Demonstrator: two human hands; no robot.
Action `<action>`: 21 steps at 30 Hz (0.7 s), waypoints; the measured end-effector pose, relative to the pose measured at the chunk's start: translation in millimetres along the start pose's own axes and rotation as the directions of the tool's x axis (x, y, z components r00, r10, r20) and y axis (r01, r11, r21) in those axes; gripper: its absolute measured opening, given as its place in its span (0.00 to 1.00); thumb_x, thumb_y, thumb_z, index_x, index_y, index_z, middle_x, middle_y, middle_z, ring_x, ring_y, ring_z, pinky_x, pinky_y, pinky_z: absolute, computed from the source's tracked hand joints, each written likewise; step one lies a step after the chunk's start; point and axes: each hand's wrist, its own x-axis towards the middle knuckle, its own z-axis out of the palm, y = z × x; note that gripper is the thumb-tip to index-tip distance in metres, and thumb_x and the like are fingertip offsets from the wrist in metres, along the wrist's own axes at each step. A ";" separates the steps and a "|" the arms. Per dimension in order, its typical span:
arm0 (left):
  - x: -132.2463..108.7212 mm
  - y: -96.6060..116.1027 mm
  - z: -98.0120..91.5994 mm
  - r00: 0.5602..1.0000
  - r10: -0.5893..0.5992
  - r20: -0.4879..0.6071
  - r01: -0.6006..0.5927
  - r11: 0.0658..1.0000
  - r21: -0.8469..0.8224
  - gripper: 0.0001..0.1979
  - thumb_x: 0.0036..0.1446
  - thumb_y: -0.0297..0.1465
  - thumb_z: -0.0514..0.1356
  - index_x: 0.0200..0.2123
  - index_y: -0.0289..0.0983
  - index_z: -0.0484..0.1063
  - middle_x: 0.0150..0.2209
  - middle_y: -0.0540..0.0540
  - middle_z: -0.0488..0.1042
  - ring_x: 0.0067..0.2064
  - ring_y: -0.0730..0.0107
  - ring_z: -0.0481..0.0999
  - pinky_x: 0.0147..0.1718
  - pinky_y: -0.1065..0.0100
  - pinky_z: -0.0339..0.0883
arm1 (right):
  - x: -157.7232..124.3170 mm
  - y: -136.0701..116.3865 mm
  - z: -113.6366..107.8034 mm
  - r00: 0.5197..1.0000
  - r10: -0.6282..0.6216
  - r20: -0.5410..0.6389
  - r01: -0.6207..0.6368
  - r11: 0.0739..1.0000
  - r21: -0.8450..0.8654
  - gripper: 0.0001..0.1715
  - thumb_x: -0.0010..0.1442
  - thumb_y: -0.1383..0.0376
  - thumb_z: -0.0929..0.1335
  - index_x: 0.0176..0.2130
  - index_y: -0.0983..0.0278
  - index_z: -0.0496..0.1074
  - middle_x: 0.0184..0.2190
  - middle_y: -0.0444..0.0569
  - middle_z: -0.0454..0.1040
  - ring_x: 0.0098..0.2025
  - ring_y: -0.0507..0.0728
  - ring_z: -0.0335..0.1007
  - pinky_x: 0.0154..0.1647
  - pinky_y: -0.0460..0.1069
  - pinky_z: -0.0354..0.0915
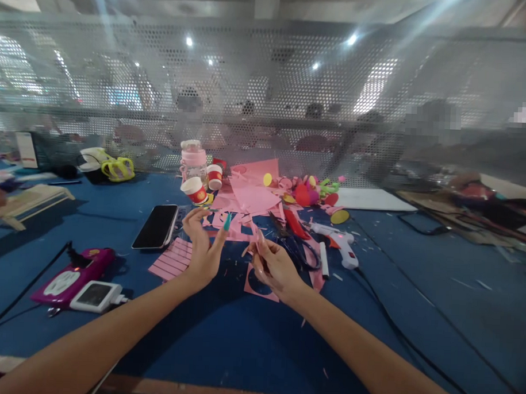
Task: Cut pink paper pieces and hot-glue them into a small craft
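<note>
My left hand [203, 252] is raised over the blue table, fingers spread, with a teal tip [227, 221] on one digit; I cannot tell whether it is a nail or a cover. Facing it, my right hand [274, 265] pinches a small pink paper strip [254, 230]. Below the right hand lies a pink paper square [263, 296] with a round hole cut out. Pink paper with dark lines [171, 259] lies partly behind my left wrist. Pink sheets and scraps [252, 194] are heaped beyond both hands, near red-handled scissors or pliers [295, 224].
A white glue gun [345, 246] with a cord and a glue stick [324, 260] lie right. On the left are a phone [156, 226], a purple power strip [72, 276] and a white charger [96, 296]. Paper cups [195, 190] and a pink bottle [192, 158] stand before a perforated screen [266, 93].
</note>
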 end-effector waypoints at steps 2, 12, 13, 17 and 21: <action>0.2 8.1 -5.8 0.985 0.122 0.125 -0.140 0.979 0.145 0.09 0.55 0.34 0.52 0.39 0.38 0.65 0.47 0.42 0.59 0.52 0.61 0.56 0.52 0.55 0.46 | 0.8 0.0 -0.1 0.999 -0.014 -0.041 0.012 0.999 -0.047 0.25 0.46 0.46 0.66 0.24 0.67 0.66 0.06 0.37 0.59 0.05 0.43 0.47 0.05 0.39 0.41; 1.3 10.0 7.6 0.772 -0.127 0.623 0.388 0.871 -0.302 0.13 0.52 0.38 0.54 0.32 0.34 0.71 0.33 0.46 0.70 0.35 0.70 0.68 0.35 0.71 0.60 | 6.9 8.0 -5.6 0.998 -0.010 0.060 0.019 0.989 -0.144 0.22 0.47 0.49 0.66 0.23 0.67 0.64 0.07 0.39 0.64 0.04 0.43 0.46 0.04 0.39 0.39; 0.7 9.9 9.2 0.737 -0.166 0.655 0.469 0.824 -0.319 0.12 0.50 0.38 0.57 0.31 0.34 0.71 0.32 0.47 0.70 0.33 0.71 0.68 0.32 0.72 0.60 | 7.4 9.1 -6.3 0.997 -0.004 0.073 0.016 0.986 -0.164 0.22 0.48 0.49 0.66 0.23 0.66 0.64 0.08 0.40 0.65 0.04 0.43 0.46 0.04 0.39 0.38; -2.2 11.3 12.2 0.639 -0.278 0.717 0.697 0.605 -0.386 0.11 0.43 0.35 0.63 0.29 0.34 0.72 0.28 0.49 0.71 0.30 0.74 0.69 0.30 0.73 0.61 | 5.7 10.7 -8.7 0.996 -0.007 0.094 0.035 0.954 -0.298 0.23 0.49 0.47 0.63 0.26 0.65 0.62 0.13 0.42 0.69 0.05 0.46 0.51 0.03 0.41 0.42; 0.7 6.8 13.2 0.641 -0.472 0.605 0.767 0.400 -0.501 0.13 0.37 0.34 0.67 0.26 0.35 0.70 0.25 0.52 0.70 0.28 0.77 0.69 0.30 0.74 0.63 | 0.7 -0.7 -14.9 0.984 -0.157 0.080 0.171 0.740 -0.651 0.23 0.53 0.47 0.59 0.32 0.64 0.62 0.19 0.44 0.70 0.11 0.49 0.59 0.10 0.43 0.53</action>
